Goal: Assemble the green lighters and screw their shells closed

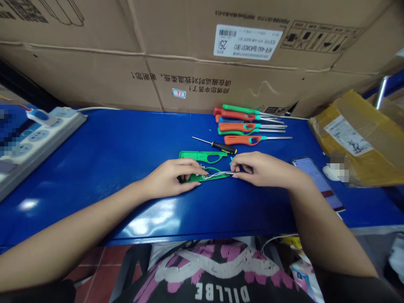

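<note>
My left hand [173,176] is closed around the left end of a green lighter casing half [216,177], its fingers on the far side and thumb on the near side. Thin white wires [208,176] loop over that half. At its right end my right hand [260,168] pinches what looks like a thin metal tube [229,173]; the fingers partly hide it. A small teal piece [231,160] shows beside the right fingertips. Just beyond both hands lies the other green casing half [189,155], with its trigger opening. A black-and-yellow screwdriver [224,147] rests behind it.
Several long-nosed lighters [241,140] are piled at the back, against a large cardboard box [110,80]. A power strip [41,134] stands at the left. To the right are a phone [311,176], a white mouse [330,172] and a yellow-taped parcel [375,126].
</note>
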A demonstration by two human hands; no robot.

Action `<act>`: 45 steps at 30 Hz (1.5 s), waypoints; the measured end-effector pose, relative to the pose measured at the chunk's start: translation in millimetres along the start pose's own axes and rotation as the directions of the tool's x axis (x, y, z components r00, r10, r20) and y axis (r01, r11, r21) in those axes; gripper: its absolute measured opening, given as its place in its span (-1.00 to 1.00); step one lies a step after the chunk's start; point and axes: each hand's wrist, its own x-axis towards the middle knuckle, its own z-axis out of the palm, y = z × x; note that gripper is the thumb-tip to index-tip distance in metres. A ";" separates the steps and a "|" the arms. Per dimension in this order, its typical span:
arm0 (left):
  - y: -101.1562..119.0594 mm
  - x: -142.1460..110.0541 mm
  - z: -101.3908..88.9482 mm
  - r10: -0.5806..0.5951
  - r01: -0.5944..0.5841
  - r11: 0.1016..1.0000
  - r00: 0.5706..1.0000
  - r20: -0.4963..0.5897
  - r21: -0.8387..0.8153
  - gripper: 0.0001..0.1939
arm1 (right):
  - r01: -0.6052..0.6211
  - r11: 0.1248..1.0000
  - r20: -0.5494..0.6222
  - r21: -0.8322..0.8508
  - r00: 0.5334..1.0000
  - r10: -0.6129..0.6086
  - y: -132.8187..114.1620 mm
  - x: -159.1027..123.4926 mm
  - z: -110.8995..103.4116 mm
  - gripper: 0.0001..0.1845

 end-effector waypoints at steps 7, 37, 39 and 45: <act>0.2 0.2 -0.8 0.011 -0.011 1.000 1.000 -0.009 -0.015 -0.70 | 0.118 0.987 0.019 0.113 0.992 -0.121 -4.6 -4.8 -4.8 -0.91; -3.4 1.8 1.9 0.024 -0.022 0.999 0.999 -0.036 0.030 -0.78 | 0.057 0.991 -0.080 -0.123 0.995 -0.067 6.3 6.3 8.1 -0.96; -2.0 1.5 1.4 0.006 -0.005 0.999 1.000 -0.021 0.041 -0.78 | 0.066 0.991 -0.078 -0.117 0.994 -0.076 5.9 6.2 7.9 -0.96; 0.2 0.4 -1.9 -0.005 0.004 0.998 1.000 0.022 0.057 -0.74 | 0.057 0.995 -0.071 -0.081 0.996 -0.063 4.4 7.0 8.4 -0.96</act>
